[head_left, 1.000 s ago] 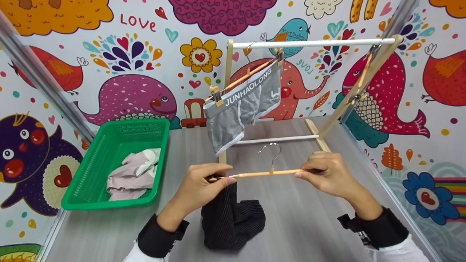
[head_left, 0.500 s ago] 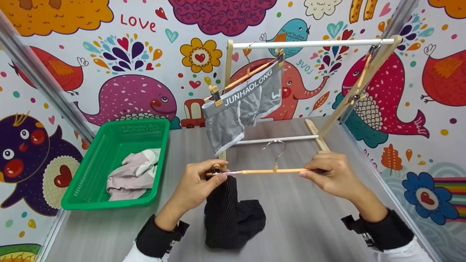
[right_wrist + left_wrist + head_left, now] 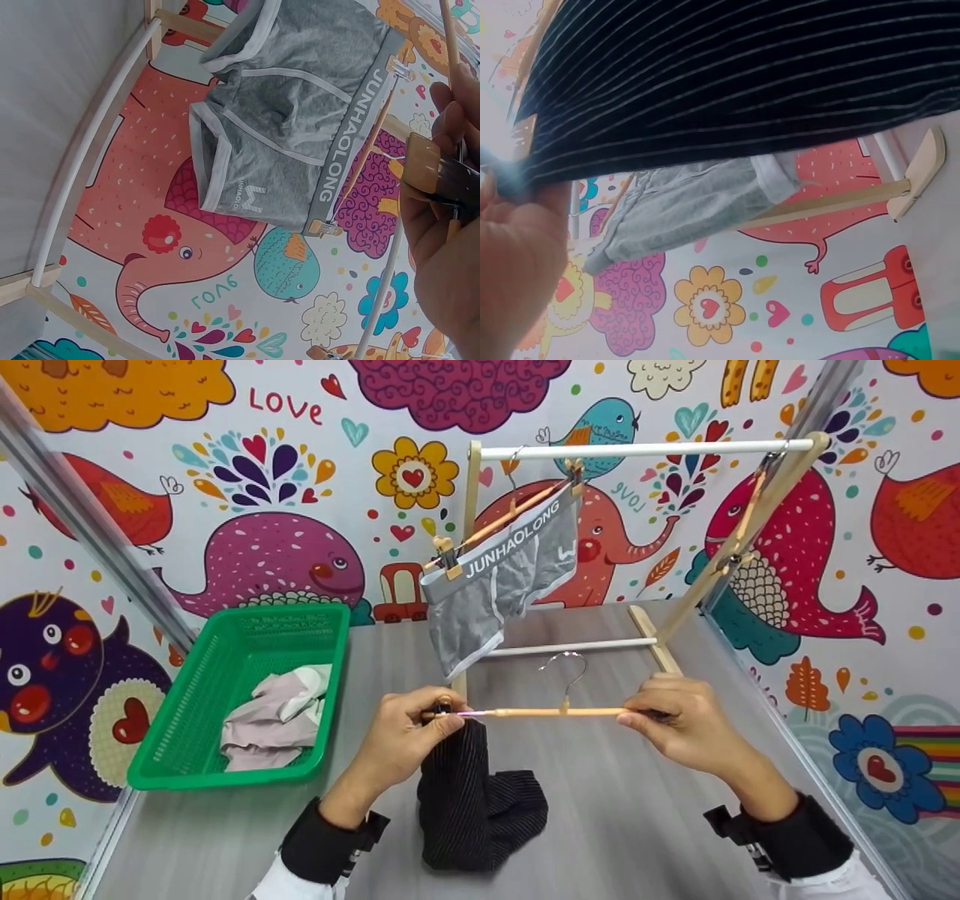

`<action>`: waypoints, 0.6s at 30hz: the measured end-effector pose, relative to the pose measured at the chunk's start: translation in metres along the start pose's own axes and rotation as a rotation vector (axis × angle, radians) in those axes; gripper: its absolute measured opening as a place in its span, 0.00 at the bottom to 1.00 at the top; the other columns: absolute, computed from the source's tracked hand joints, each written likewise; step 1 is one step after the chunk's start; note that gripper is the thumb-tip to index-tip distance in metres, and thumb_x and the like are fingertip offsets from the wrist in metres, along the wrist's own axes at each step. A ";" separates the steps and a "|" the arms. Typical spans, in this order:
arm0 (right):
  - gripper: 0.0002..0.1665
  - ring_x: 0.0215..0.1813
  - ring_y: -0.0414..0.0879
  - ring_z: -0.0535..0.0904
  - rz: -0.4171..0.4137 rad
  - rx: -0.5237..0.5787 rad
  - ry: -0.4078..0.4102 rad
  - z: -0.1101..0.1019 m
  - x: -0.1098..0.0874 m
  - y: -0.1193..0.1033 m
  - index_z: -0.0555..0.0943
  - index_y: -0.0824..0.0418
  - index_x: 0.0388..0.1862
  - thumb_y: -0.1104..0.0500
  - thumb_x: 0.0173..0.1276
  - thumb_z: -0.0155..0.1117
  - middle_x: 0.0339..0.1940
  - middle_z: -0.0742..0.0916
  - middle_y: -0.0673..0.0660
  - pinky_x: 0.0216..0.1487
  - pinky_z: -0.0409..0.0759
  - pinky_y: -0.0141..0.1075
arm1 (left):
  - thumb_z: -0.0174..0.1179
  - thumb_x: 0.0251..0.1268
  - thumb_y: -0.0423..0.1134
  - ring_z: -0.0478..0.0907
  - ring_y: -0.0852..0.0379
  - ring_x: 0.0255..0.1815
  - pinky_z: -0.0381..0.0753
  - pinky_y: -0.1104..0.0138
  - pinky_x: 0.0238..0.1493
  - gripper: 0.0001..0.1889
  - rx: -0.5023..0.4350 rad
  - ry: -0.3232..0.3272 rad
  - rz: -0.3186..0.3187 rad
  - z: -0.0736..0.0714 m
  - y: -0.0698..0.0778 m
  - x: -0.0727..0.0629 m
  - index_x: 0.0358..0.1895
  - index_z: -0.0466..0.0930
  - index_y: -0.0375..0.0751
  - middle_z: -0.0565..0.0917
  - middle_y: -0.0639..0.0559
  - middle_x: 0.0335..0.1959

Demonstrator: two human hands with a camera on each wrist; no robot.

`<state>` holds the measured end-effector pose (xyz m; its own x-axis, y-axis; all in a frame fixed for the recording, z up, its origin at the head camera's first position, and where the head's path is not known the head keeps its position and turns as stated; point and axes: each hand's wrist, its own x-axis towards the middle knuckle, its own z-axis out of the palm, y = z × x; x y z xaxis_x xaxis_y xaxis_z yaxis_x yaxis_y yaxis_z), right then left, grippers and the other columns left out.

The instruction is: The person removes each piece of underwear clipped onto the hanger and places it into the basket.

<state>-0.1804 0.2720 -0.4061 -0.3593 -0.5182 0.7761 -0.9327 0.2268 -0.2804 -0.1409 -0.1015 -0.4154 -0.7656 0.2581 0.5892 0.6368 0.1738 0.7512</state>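
Tabletop (image 3: pixel 615 825), black cloth (image 3: pixel 457 802), fingers (image 3: pixel 417 703) of left hand (image 3: pixel 397 739) and right hand (image 3: pixel 688 724) tight around hanger (image 3: pixel 536 712)

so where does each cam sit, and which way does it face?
Head: on the head, facing forward and down at the tan rod hanger with a metal hook; left grip, right grip and white sleeves show.
Left wrist: on that wrist, facing black pinstriped cloth and the cartoon-printed wall; part of the left grip shows.
Right wrist: on that wrist, facing grey fabric boxer briefs with white trim; part of the right grip shows.
Shared: both wrist views show the briefs.
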 end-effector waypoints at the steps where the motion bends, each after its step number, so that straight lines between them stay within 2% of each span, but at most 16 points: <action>1: 0.14 0.25 0.43 0.72 -0.004 -0.004 -0.001 0.000 0.000 0.000 0.89 0.64 0.31 0.55 0.73 0.72 0.21 0.83 0.51 0.26 0.69 0.28 | 0.71 0.62 0.24 0.79 0.64 0.31 0.80 0.72 0.33 0.06 0.000 -0.001 0.001 0.000 0.000 0.000 0.42 0.89 0.32 0.89 0.50 0.34; 8: 0.14 0.24 0.42 0.72 -0.030 -0.013 -0.001 0.003 0.001 0.001 0.88 0.62 0.30 0.55 0.75 0.71 0.21 0.82 0.50 0.26 0.69 0.28 | 0.71 0.63 0.26 0.76 0.65 0.29 0.76 0.73 0.30 0.04 0.012 -0.014 0.020 -0.003 -0.004 0.000 0.40 0.88 0.33 0.88 0.50 0.31; 18: 0.18 0.25 0.43 0.73 -0.016 -0.026 0.006 0.002 -0.001 0.000 0.88 0.63 0.30 0.52 0.76 0.69 0.21 0.83 0.51 0.27 0.71 0.29 | 0.71 0.62 0.24 0.73 0.66 0.27 0.73 0.74 0.27 0.05 0.023 0.002 0.081 -0.001 -0.009 0.002 0.38 0.88 0.34 0.87 0.50 0.29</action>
<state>-0.1802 0.2706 -0.4084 -0.3446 -0.5171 0.7835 -0.9370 0.2401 -0.2537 -0.1490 -0.1040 -0.4206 -0.7115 0.2701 0.6488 0.6988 0.1744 0.6937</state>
